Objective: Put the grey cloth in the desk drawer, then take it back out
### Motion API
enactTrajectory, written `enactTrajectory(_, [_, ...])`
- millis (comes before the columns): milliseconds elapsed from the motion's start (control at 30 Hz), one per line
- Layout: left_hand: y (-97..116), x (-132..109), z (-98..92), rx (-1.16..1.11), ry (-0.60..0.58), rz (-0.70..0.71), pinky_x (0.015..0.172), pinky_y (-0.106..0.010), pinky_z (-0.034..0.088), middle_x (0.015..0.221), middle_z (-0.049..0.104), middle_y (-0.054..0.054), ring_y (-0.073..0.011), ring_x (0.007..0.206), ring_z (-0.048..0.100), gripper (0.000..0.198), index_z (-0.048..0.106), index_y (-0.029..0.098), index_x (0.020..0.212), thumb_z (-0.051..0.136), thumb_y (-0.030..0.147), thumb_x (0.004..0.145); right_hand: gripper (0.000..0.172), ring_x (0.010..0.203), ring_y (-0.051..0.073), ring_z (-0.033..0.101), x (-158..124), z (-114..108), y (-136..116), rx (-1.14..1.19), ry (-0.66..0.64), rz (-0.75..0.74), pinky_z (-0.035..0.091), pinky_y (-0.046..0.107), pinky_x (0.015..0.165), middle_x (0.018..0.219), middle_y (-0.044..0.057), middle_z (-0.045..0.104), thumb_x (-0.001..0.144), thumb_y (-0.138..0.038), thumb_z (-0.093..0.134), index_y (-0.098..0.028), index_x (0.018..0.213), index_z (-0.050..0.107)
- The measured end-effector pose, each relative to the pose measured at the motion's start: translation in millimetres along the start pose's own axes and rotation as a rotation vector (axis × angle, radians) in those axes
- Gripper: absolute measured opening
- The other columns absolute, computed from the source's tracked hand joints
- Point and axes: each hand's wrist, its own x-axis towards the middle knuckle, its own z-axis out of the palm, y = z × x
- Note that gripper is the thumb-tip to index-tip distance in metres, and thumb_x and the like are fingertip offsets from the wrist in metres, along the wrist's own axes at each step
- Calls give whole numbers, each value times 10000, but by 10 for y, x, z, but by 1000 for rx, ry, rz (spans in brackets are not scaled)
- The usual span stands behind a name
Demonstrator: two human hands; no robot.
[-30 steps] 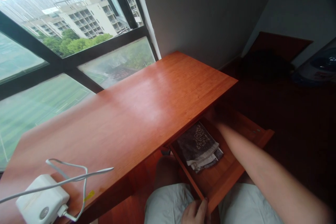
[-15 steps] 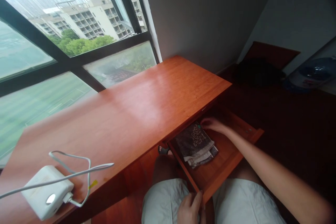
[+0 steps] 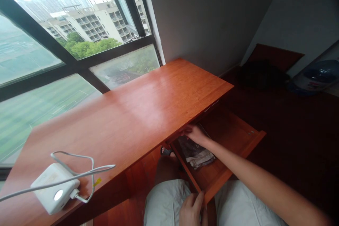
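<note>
Reddish wooden desk [image 3: 127,120], white box [image 3: 51,187], looped cable [image 3: 92,172]

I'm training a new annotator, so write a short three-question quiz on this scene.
1. True or false: the left hand is at a front corner of the open drawer.
2. Which of these inside the drawer is nearest the right hand?
A) a cup
B) a folded cloth
C) a book
3. What colour is the small tag by the cable next to the white box?

Key:
1. True
2. B
3. Yellow
</note>
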Motion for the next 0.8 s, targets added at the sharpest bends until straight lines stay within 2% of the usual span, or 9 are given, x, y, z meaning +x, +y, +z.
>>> enactTrajectory(67, [4,2,-5,-6,2,-6,729,-304,584,933,715,-75,-198,821,698,499,638,248,1205,509,94,748,247,797,208,680,-164,2,40,-92,29,-22,556,373,742,859,49,727,780,-181,514,-219,941,698])
enactTrajectory(133, [7,3,-7,-6,8,-9,725,-300,583,927,715,-73,-194,815,697,497,638,252,1204,507,93,752,257,919,239,671,-362,-6,114,-321,26,-90,527,420,875,957,86,722,788,-167,522,-210,962,706])
enactTrajectory(200, [5,0,-2,0,11,-3,718,-297,582,916,715,-75,-195,808,696,499,639,248,1203,509,90,748,343,1130,291,605,-544,4,217,-602,-22,-178,470,463,992,1205,140,662,815,-209,538,-193,1127,678])
enactTrajectory(267, [-1,-7,8,4,13,4,713,-297,583,908,714,-76,-197,798,694,501,639,244,1204,509,88,746,490,1310,329,472,-664,32,334,-800,-75,-233,383,511,1087,1434,165,511,844,-282,549,-186,1324,567])
enactTrajectory(333, [-13,-17,22,8,13,4,712,-294,582,911,714,-74,-194,796,693,500,635,247,1207,506,89,750,569,1391,337,376,-695,52,447,-911,-111,-253,294,556,1139,1519,154,420,873,-338,535,-211,1424,468])
enactTrajectory(433, [-37,-19,35,26,17,5,726,-288,580,924,713,-71,-189,808,692,491,626,252,1212,506,99,762,569,1410,335,349,-582,-10,578,-996,-79,-248,234,598,1149,1517,130,433,901,-351,501,-264,1458,420])
enactTrajectory(500, [-53,-4,31,48,3,14,726,-287,578,920,710,-65,-190,809,690,481,622,256,1204,519,110,757,572,1408,338,350,-443,-141,637,-1014,-16,-220,222,606,1147,1508,117,447,901,-335,498,-289,1464,408])
enactTrajectory(600, [-72,25,16,84,-41,37,699,-295,571,892,705,-54,-198,787,684,430,622,258,1170,563,164,754,536,1401,338,357,-218,-465,693,-1012,65,-158,197,607,1149,1498,108,461,906,-310,480,-297,1440,441])
enactTrajectory(800, [-88,-6,47,128,-4,51,704,-279,563,893,718,-50,-190,780,692,396,615,262,1182,537,174,804,365,1333,363,414,136,-1188,750,-885,286,31,177,561,1144,1374,178,567,871,-245,537,-169,1215,631])
